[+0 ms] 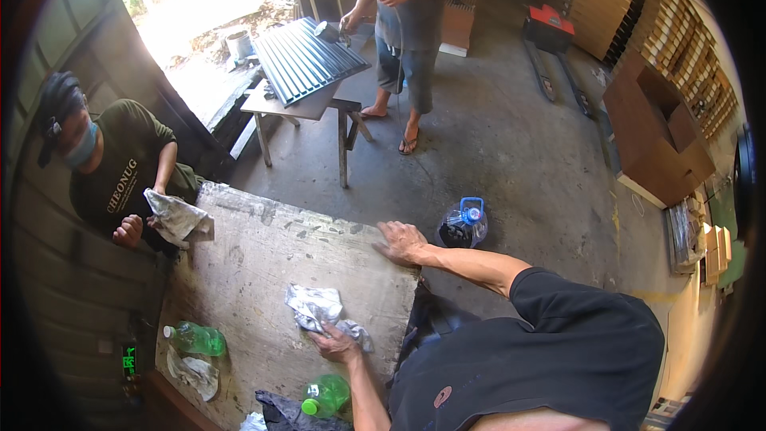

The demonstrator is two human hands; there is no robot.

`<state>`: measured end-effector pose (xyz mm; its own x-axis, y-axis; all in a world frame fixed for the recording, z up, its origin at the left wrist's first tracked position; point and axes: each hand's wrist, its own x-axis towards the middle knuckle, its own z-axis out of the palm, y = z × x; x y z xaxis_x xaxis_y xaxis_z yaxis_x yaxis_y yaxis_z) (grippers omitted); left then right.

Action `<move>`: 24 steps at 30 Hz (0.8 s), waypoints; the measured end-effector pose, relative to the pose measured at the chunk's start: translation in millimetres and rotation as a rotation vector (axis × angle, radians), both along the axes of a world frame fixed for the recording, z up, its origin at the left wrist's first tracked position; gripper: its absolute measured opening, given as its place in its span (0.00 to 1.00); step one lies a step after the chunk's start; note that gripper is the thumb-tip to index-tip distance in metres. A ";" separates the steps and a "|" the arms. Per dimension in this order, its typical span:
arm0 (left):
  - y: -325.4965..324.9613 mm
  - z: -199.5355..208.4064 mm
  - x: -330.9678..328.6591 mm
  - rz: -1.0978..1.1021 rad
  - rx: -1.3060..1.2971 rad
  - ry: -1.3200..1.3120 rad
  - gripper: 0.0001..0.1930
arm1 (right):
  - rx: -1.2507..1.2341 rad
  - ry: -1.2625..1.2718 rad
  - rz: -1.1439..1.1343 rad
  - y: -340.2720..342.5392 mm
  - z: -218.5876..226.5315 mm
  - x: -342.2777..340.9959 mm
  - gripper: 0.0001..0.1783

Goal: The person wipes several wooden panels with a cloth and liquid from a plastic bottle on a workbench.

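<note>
Head view. A worn, stained board serves as the surface (263,263), seen from above and tilted in the frame. The person's left hand (335,343) lies palm down on a crumpled grey rag (319,307) near the middle of the surface; the fingers (319,341) are spread over the near edge of the rag and press it flat, so that most of the cloth bunches out beyond the fingertips, away from the person. The right hand (401,241) rests at the far right edge of the surface, fingers narrow and extended flat on the board, holding nothing; it is well apart from the rag.

A green plastic bottle (325,395) lies just beside the left wrist at the near edge, next to a dark cloth (287,413). A second green bottle (197,339) lies near the left edge of the surface, with a pale rag (194,373) just below it.

At the far left corner a second person in a dark green shirt holds another grey rag (177,217) against the surface. Beyond, a third person stands by a small table (307,108) bearing a dark ribbed panel (307,60). A clear water jug with a blue cap (464,223) stands on the concrete floor (511,152) near the right hand.
</note>
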<state>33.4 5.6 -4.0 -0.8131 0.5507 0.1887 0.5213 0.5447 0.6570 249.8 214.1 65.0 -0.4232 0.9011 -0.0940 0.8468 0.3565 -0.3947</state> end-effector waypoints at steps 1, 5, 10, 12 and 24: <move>-0.8 -0.7 -0.7 0.007 -0.027 -0.011 0.33 | 0.001 0.002 0.001 -0.2 -0.3 -0.6 0.31; 0.4 0.6 0.9 0.007 0.049 0.037 0.32 | 0.014 0.018 0.004 -0.6 -2.7 -0.7 0.31; 1.7 8.1 3.8 0.006 0.083 -0.042 0.34 | 0.021 0.025 0.004 0.4 -4.2 0.7 0.30; 0.8 2.6 1.7 0.007 0.077 -0.029 0.34 | 0.020 0.025 0.005 0.2 -4.1 0.4 0.30; -1.7 -9.0 -2.2 -0.006 0.049 0.054 0.31 | -0.006 0.016 0.006 -0.4 0.1 0.2 0.31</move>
<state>31.2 4.0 -13.0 -0.7978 0.5443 0.2591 0.5599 0.5096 0.6534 250.0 213.6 65.1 -0.4300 0.8981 -0.0925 0.8382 0.3590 -0.4105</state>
